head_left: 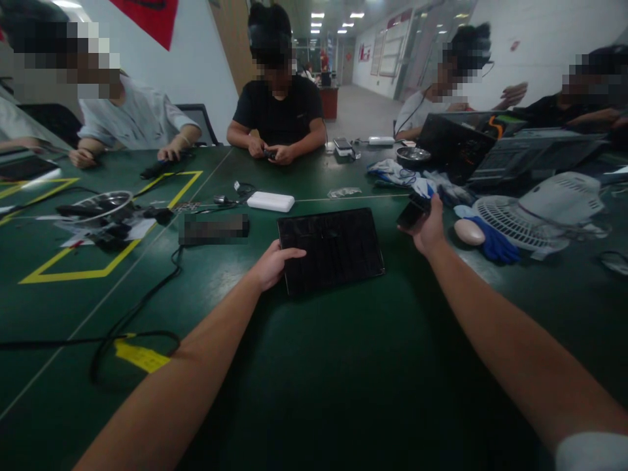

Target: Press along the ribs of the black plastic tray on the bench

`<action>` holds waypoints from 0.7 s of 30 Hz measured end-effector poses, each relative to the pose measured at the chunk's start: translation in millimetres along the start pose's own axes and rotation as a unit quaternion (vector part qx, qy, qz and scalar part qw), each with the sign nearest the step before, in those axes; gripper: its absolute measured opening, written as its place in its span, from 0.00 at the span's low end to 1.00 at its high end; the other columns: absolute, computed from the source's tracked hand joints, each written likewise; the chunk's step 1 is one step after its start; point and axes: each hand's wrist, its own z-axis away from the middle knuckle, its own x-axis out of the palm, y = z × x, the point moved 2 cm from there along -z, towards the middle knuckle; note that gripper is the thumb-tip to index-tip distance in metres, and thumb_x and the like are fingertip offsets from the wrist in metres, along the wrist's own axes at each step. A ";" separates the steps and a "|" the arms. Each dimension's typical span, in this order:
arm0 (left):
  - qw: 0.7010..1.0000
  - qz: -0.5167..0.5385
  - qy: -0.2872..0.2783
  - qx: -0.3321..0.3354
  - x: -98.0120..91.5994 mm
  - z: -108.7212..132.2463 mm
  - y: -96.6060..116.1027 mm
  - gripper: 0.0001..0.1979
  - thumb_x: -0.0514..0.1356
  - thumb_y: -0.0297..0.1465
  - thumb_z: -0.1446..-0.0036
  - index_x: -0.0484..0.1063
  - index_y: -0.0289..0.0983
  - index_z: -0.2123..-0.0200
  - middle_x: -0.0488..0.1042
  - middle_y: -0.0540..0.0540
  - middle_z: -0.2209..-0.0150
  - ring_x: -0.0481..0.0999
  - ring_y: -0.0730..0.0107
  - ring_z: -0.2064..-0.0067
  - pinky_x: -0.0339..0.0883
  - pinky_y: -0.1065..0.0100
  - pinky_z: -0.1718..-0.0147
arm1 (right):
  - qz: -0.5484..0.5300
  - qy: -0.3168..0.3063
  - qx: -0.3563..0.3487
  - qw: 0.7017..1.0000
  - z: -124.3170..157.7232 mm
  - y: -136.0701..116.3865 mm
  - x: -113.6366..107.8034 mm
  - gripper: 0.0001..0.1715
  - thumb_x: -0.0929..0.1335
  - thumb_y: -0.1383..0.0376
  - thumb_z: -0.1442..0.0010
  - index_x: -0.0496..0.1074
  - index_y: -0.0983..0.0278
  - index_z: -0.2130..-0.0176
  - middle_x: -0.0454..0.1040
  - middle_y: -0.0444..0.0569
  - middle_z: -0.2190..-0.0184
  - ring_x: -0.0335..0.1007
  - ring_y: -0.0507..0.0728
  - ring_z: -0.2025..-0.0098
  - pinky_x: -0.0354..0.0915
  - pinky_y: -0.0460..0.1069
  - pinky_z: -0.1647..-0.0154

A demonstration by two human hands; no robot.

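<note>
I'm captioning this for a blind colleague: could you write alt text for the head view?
A person's left hand grips the left edge of a flat black panel at a green table, while the right hand holds a small black object. A white fan lies to the right, and other people sit across the table.

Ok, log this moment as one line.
left grip: holds flat black panel by left edge | right grip: holds small dark object | nearby: white block, blue glove
</note>
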 end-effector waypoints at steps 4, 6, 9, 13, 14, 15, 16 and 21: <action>1.000 0.003 -0.001 0.005 -0.2 0.4 -0.4 0.19 0.71 0.27 0.60 0.77 0.36 0.60 0.83 0.41 0.58 0.82 0.51 0.53 0.75 0.50 0.47 | 0.000 0.012 0.025 1.000 4.1 2.6 1.1 0.22 0.74 0.57 0.54 0.68 0.60 0.60 0.71 0.42 0.66 0.73 0.52 0.68 0.73 0.47 0.75; 1.000 0.006 0.005 0.004 -0.2 0.7 -0.5 0.20 0.71 0.27 0.60 0.77 0.36 0.60 0.83 0.41 0.58 0.82 0.50 0.52 0.74 0.49 0.46 | 0.021 0.014 0.017 1.000 5.9 5.0 1.5 0.23 0.76 0.64 0.60 0.69 0.61 0.62 0.72 0.41 0.67 0.73 0.51 0.70 0.72 0.45 0.77; 1.000 0.011 0.000 0.004 -0.1 0.9 -0.5 0.21 0.72 0.27 0.61 0.77 0.35 0.60 0.83 0.40 0.57 0.82 0.49 0.51 0.73 0.48 0.46 | 0.036 0.008 0.010 0.999 7.4 7.6 2.2 0.23 0.76 0.65 0.60 0.70 0.62 0.63 0.74 0.42 0.66 0.73 0.51 0.71 0.71 0.44 0.79; 1.000 0.026 -0.011 0.001 -1.9 1.9 -0.9 0.23 0.72 0.26 0.62 0.77 0.35 0.58 0.83 0.40 0.59 0.82 0.50 0.54 0.74 0.47 0.47 | 0.043 -0.001 0.008 0.999 10.7 5.9 5.3 0.21 0.75 0.62 0.57 0.71 0.62 0.62 0.75 0.42 0.67 0.75 0.51 0.68 0.70 0.43 0.77; 0.999 0.034 -0.014 0.003 -2.9 2.6 -0.7 0.24 0.72 0.26 0.62 0.76 0.36 0.57 0.83 0.41 0.59 0.83 0.50 0.55 0.74 0.47 0.48 | 0.042 -0.002 0.010 0.999 13.2 4.8 6.1 0.19 0.74 0.62 0.55 0.70 0.62 0.62 0.76 0.42 0.68 0.75 0.51 0.68 0.69 0.42 0.77; 0.999 0.044 -0.016 0.008 -4.0 3.4 -0.1 0.24 0.71 0.25 0.63 0.76 0.36 0.57 0.83 0.42 0.60 0.83 0.51 0.56 0.74 0.47 0.49 | 0.040 -0.004 0.013 0.999 16.8 3.6 6.9 0.18 0.73 0.61 0.54 0.70 0.61 0.62 0.76 0.41 0.69 0.75 0.51 0.68 0.68 0.42 0.77; 0.998 0.056 -0.020 0.012 -5.0 4.5 0.7 0.24 0.71 0.25 0.63 0.76 0.37 0.57 0.83 0.43 0.61 0.83 0.52 0.57 0.74 0.48 0.50 | 0.038 -0.008 0.017 0.999 21.8 2.5 7.5 0.17 0.72 0.61 0.53 0.69 0.61 0.61 0.76 0.41 0.71 0.74 0.51 0.68 0.67 0.42 0.77; 0.992 0.123 -0.019 -0.018 -3.0 9.8 4.0 0.22 0.65 0.27 0.64 0.74 0.37 0.60 0.80 0.47 0.68 0.80 0.58 0.66 0.76 0.55 0.61 | 0.014 -0.075 0.063 0.995 67.6 -0.4 14.8 0.18 0.72 0.57 0.52 0.69 0.60 0.61 0.78 0.42 0.73 0.73 0.53 0.71 0.64 0.44 0.77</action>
